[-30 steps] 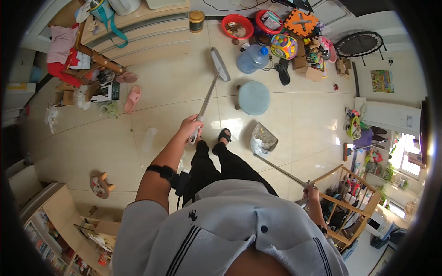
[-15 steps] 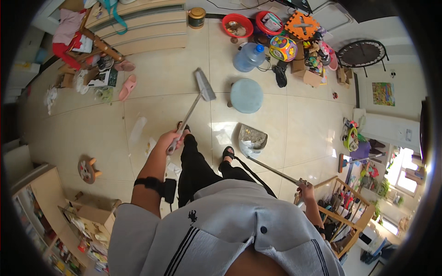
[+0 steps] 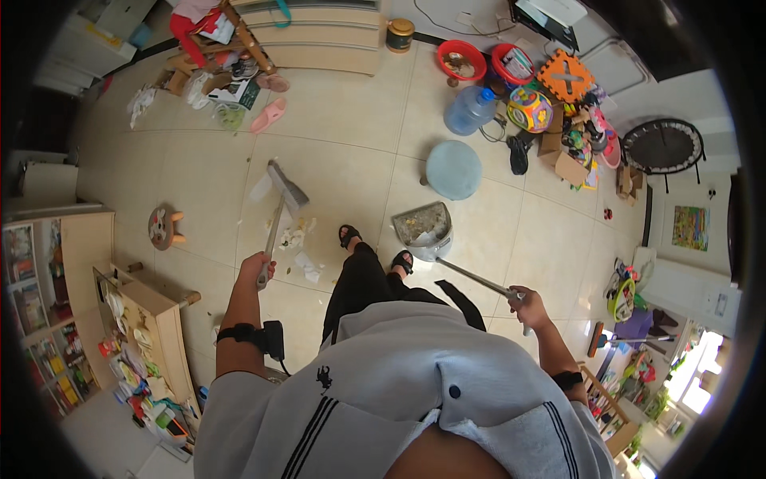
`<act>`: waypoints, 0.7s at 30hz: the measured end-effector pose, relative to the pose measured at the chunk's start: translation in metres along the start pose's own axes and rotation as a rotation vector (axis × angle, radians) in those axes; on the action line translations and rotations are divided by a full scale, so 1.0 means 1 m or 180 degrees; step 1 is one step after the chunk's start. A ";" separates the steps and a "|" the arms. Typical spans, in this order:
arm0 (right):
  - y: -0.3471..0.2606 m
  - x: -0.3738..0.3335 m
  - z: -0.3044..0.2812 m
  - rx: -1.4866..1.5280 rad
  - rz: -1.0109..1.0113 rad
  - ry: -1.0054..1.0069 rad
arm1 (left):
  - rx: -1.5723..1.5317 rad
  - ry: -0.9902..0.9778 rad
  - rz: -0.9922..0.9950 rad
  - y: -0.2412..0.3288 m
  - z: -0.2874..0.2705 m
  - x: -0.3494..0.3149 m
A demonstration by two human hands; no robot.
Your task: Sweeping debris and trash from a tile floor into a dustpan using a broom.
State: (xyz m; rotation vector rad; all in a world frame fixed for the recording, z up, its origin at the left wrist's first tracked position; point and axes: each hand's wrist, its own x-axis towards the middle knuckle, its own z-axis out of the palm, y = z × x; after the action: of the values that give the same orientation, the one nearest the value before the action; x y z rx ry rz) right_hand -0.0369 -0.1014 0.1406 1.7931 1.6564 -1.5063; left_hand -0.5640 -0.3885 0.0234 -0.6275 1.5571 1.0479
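Observation:
My left hand is closed round the grey handle of a broom. The broom's head rests on the tiles at the left, beside a white scrap of paper. Just nearer lie yellowish-white bits of litter and another crumpled white paper. With my right hand I grip the long metal handle of a dustpan. Its grey pan sits on the floor in front of my right foot, with dust and pale scraps inside.
A round blue-topped stool stands just beyond the dustpan. Behind it are a water jug, red basins and a heap of toys. A small wooden stool is at the left, near a bookshelf. Pink slippers lie far left.
My left hand and the broom have moved left and nearer, toward the litter. The dustpan has shifted a little, its pan nearer my feet. My view has turned toward the left.

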 end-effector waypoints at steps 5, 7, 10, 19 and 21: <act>-0.048 0.011 0.012 -0.0568 -0.0317 -0.0176 | 0.0115 0.0170 0.0431 -0.027 -0.027 -0.020; -0.063 0.024 0.018 -0.0652 -0.0634 -0.0273 | -0.0057 0.0131 0.0460 -0.037 -0.038 -0.035; -0.100 0.043 0.024 -0.0804 -0.1056 -0.0302 | -0.0334 -0.0054 0.0524 -0.046 -0.057 -0.043; -0.249 0.086 0.019 -0.1279 -0.1139 -0.0276 | -0.0090 0.0026 0.0741 0.000 -0.034 -0.052; -0.278 0.107 0.016 -0.1367 -0.1279 -0.0197 | 0.0026 0.0038 0.0760 0.016 -0.029 -0.048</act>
State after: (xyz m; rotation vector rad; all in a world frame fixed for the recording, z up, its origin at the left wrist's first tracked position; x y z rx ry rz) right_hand -0.3023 0.0329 0.1674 1.2305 2.1975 -1.1965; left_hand -0.5788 -0.4129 0.0739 -0.4498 1.6752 1.2161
